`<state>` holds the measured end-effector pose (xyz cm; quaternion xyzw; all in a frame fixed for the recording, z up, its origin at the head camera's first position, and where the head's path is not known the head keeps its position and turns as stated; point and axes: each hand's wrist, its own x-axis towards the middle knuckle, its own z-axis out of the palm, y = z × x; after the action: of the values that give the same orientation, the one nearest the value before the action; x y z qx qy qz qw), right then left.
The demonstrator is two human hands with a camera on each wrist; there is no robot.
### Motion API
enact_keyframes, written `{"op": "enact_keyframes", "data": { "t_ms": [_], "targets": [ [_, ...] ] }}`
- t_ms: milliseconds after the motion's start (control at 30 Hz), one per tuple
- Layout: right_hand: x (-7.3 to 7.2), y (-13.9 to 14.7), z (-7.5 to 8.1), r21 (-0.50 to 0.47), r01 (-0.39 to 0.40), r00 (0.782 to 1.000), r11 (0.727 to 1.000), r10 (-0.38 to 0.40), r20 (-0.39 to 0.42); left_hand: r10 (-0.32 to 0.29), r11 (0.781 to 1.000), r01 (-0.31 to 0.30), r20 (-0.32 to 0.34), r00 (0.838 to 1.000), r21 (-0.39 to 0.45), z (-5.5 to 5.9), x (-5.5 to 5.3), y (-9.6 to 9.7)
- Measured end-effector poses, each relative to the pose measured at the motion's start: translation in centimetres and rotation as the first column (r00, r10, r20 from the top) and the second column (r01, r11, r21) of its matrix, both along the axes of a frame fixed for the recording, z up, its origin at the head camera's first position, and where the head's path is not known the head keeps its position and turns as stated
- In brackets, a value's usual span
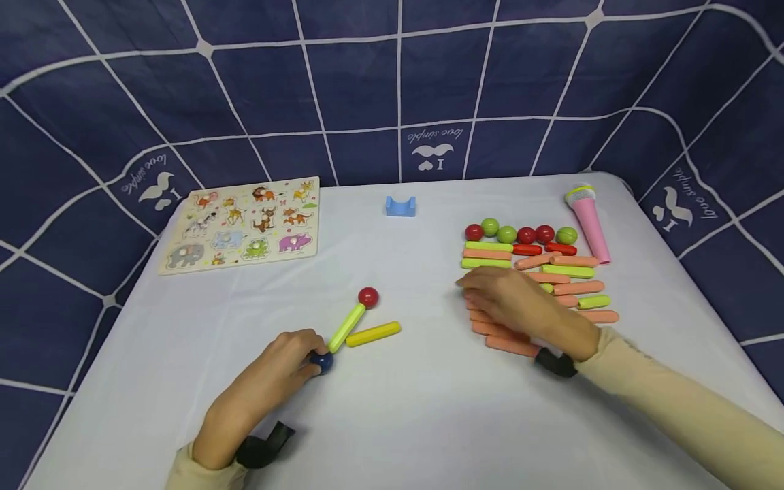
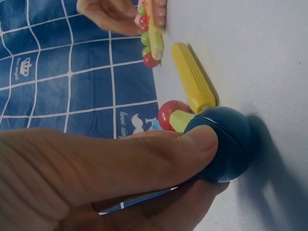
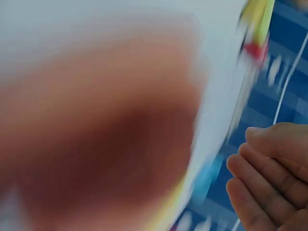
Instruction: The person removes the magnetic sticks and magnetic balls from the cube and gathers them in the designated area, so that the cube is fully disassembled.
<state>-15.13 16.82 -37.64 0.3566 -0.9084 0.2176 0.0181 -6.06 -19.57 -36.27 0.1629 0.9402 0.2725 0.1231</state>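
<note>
Between thumb and fingers, my left hand (image 1: 278, 371) pinches a dark blue ball (image 2: 224, 144) at the table surface. The ball sits at the lower end of a lime-green stick (image 1: 347, 327), whose far end meets a red ball (image 1: 368, 297). Beside that stick lies a yellow stick (image 1: 373, 334), angled away to the right. Over the rows of salmon sticks (image 1: 511, 346) hovers my right hand (image 1: 514, 299), hiding some of them. In the right wrist view its fingers (image 3: 260, 192) are loosely bent with nothing between them; a blurred salmon shape fills the foreground there.
A wooden animal puzzle board (image 1: 245, 228) lies at the back left. A small blue cradle-shaped block (image 1: 401, 207) stands at the back middle. Behind the sticks are red and green balls (image 1: 526, 235); a pink toy microphone (image 1: 591, 224) lies at the back right. A dark blue checked cloth (image 1: 355, 82) rises behind.
</note>
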Motion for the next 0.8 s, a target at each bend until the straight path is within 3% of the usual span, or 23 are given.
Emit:
{"op": "enact_keyframes", "data": {
  "t_ms": [200,267,400,500,600,800],
  "targets": [
    [2.0,-8.8,-1.6,0.029,-0.24,0.97,0.97,0.239,0.034,0.018,1.0,-0.018,0.016,1.0,-0.014,-0.2,0.0,0.1],
    [2.4,-10.9,-2.0,0.037,-0.284,0.959,0.958,0.283,0.026,0.021,1.0,-0.021,0.018,1.0,-0.018,-0.2,0.0,0.1],
    [2.8,-13.3,-2.5,0.097,-0.32,0.943,0.942,0.327,-0.064,0.031,0.999,-0.03,0.027,0.999,-0.029,-0.2,-0.1,0.3],
    [2.7,-13.8,-2.6,0.141,-0.325,0.933,0.935,0.341,-0.113,0.041,0.999,-0.04,0.028,0.999,-0.036,-0.1,-0.2,0.3],
    [2.8,-13.1,-2.3,0.157,-0.319,0.935,0.935,0.337,-0.111,0.044,0.999,-0.043,0.021,0.999,-0.029,0.0,-0.2,0.3],
    [3.3,-9.0,-1.3,0.087,-0.253,0.966,0.964,0.257,-0.034,0.026,1.0,-0.026,0.026,0.999,0.001,-0.2,-0.1,0.1]
  ]
}}
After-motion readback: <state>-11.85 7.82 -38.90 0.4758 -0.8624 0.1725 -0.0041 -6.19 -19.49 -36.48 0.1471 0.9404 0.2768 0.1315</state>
